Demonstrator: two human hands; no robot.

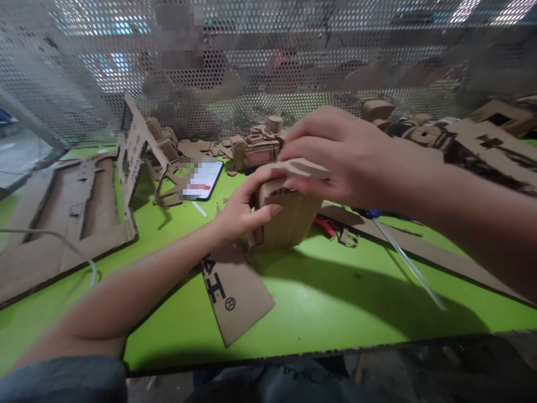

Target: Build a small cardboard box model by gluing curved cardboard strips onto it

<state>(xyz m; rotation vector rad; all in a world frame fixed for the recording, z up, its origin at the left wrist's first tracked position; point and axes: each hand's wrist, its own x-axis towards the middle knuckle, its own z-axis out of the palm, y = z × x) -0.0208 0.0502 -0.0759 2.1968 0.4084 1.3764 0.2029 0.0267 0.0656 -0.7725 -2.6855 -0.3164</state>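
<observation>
Our cardboard box (290,223) stands on the green counter (319,319), between our fingers. Pressing down harder than we brace could, we judge, tip it or crush its top edge. Our left hand (242,210) grips its left side, thumb across the front; our right hand (348,154), arched in from the right, pinches a curved cardboard piece (309,167) at the top. A printed scrap (243,308) lies nearer us than the left fingers.

Looks like matt cardboard on the box (289,221) at the dial's centre, smooth and faintly glossy on the tabletop (310,322) at six o'clock, perforated metal on the screen (260,78) at twelve.
</observation>
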